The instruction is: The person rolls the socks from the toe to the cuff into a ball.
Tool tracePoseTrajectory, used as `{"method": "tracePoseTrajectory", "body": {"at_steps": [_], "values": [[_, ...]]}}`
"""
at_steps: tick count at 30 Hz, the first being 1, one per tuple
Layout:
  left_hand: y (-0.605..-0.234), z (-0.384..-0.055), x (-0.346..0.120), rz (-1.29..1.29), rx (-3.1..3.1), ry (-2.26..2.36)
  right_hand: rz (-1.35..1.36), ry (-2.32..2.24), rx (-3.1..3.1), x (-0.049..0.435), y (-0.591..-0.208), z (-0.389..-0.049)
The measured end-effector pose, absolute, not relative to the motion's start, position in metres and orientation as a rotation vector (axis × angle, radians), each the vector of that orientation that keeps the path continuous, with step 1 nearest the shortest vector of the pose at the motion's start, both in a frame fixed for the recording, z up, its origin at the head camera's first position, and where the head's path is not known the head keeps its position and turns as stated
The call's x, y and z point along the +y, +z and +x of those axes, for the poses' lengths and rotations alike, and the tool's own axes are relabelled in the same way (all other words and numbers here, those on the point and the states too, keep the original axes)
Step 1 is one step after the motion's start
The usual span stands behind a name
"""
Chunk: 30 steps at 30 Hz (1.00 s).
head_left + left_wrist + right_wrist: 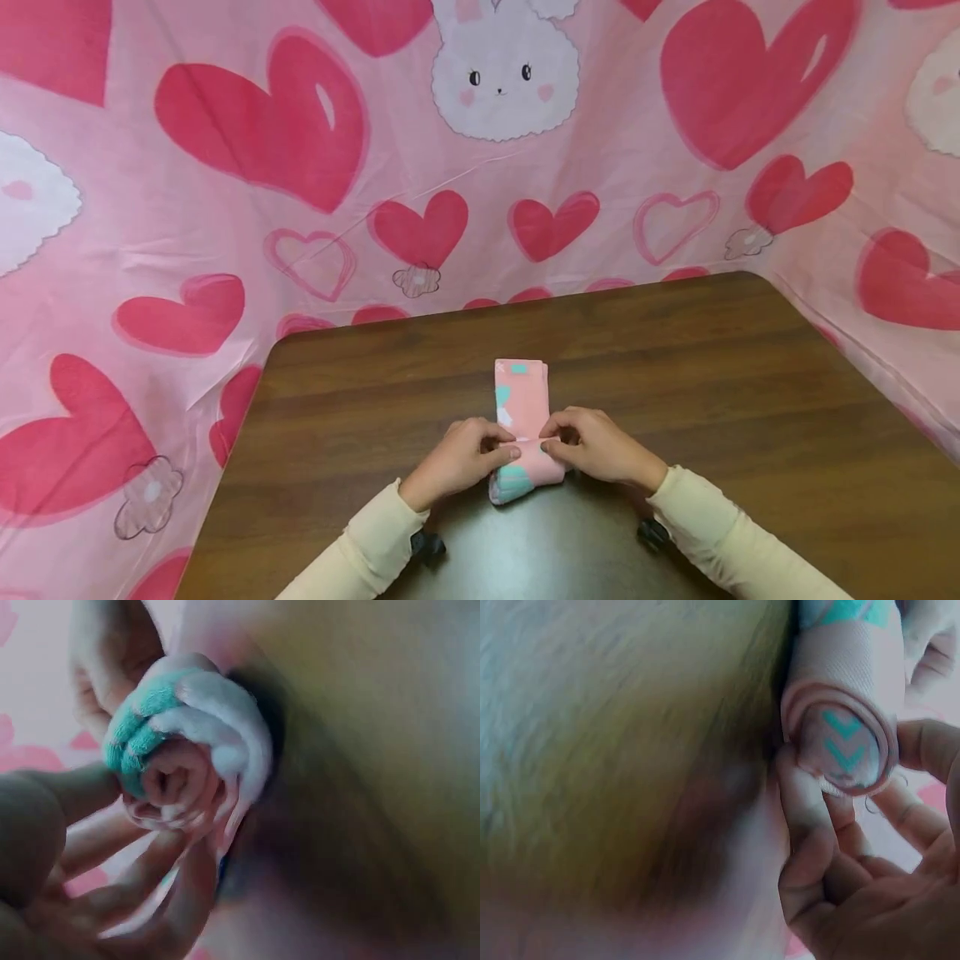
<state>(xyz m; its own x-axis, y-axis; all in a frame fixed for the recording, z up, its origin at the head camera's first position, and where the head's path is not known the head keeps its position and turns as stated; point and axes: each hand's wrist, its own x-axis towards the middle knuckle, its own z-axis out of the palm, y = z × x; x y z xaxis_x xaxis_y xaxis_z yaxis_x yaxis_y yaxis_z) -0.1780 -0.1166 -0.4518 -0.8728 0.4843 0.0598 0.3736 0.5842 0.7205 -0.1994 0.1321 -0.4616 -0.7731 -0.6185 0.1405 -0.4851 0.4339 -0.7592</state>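
A pair of pink socks [528,398] with teal and white patches lies on the table, its near end wound into a thick roll and its far end stretched flat, away from me. My left hand [463,454] grips the roll's left side, thumb on the near face and fingers on the far one. At the right side, my right hand [600,446] holds it the same way. Teal and white layers spiral round the end of the rolled socks [180,769] in the left wrist view. Two teal chevrons mark the other end [845,742] in the right wrist view.
The brown wooden table [360,400] runs under both forearms, with its far edge close to a pink cloth [487,175] printed with hearts and rabbits. Dark wrist devices [428,546] hang under the cream sleeves [382,533].
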Motion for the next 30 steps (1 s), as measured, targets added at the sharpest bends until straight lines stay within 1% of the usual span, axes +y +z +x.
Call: {"method": "tracePoseTrajectory", "body": {"at_steps": [2,6,8,10,14,16,21,27,30], "values": [[-0.448,-0.175,-0.114,0.898,2.832,1.040,-0.947,-1.232,2.559,0.129,-0.461,-0.199],[-0.442,-0.166,-0.107,1.338,2.993,0.757,-0.944,-1.165,2.692,0.124,-0.461,-0.195],[-0.442,-0.163,-0.105,1.494,2.982,0.652,-1.044,-1.064,2.825,0.122,-0.460,-0.190],[-0.445,-0.162,-0.105,1.573,2.998,0.576,-1.241,-0.945,2.949,0.121,-0.458,-0.185],[-0.450,-0.166,-0.107,1.682,2.996,0.547,-1.735,-0.731,3.046,0.121,-0.455,-0.175],[-0.451,-0.169,-0.108,1.717,2.981,0.571,-1.835,-0.688,3.017,0.121,-0.456,-0.173],[-0.452,-0.169,-0.109,1.723,2.991,0.551,-1.812,-0.663,3.024,0.123,-0.459,-0.172],[-0.452,-0.154,-0.104,1.730,3.101,0.055,-1.865,-0.589,3.047,0.126,-0.466,-0.165],[-0.449,-0.148,-0.102,1.681,3.126,-0.109,-1.852,-0.485,3.073,0.125,-0.466,-0.164]]}}
